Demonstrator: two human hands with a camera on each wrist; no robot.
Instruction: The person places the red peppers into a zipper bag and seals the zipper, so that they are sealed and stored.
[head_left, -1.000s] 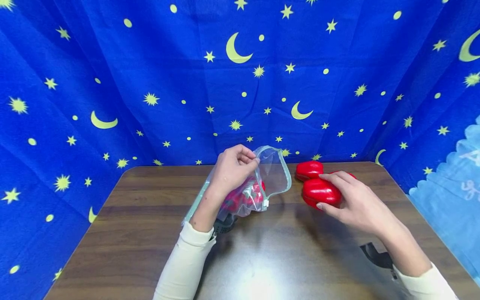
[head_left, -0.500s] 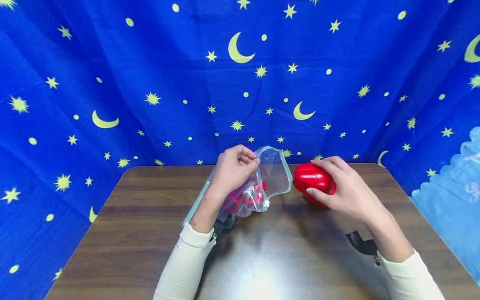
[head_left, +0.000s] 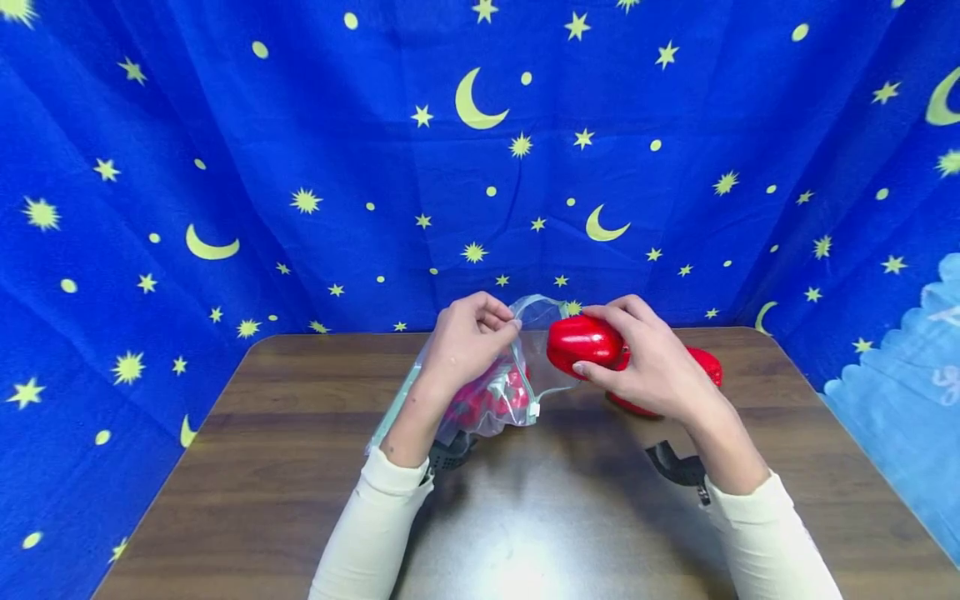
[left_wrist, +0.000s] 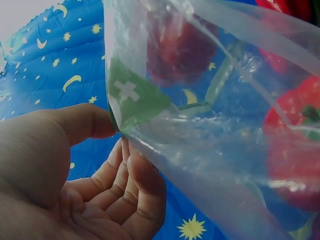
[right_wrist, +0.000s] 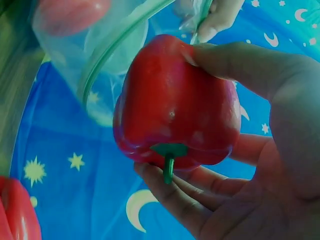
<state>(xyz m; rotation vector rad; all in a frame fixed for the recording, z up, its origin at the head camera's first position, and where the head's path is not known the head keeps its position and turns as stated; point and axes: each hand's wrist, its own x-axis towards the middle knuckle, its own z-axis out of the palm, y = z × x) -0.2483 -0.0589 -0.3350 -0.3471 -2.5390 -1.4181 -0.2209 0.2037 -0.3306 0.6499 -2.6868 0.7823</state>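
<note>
My left hand [head_left: 468,342] pinches the edge of a clear zip bag [head_left: 491,427] with pale green trim, keeping its mouth spread toward the right. Red bell peppers [left_wrist: 295,160] show through the film in the left wrist view. In my right hand [head_left: 652,362] is another red bell pepper [head_left: 583,343], gripped between thumb and fingers. The right wrist view shows this pepper's green stem [right_wrist: 169,167] and the bag's trim [right_wrist: 107,57] just beyond it. In the head view the pepper overlaps the bag's mouth; whether they touch I cannot tell.
More red peppers [head_left: 705,365] lie on the wooden table [head_left: 300,467] behind and under my right hand, partly hidden. A blue curtain [head_left: 375,150] with stars and moons rises along the back and sides. A white slider [head_left: 534,410] sits on the bag's edge.
My right hand has taken up a red bell pepper from the group on the right and carried it left to the bag's mouth. My left hand and the bag have hardly moved.
</note>
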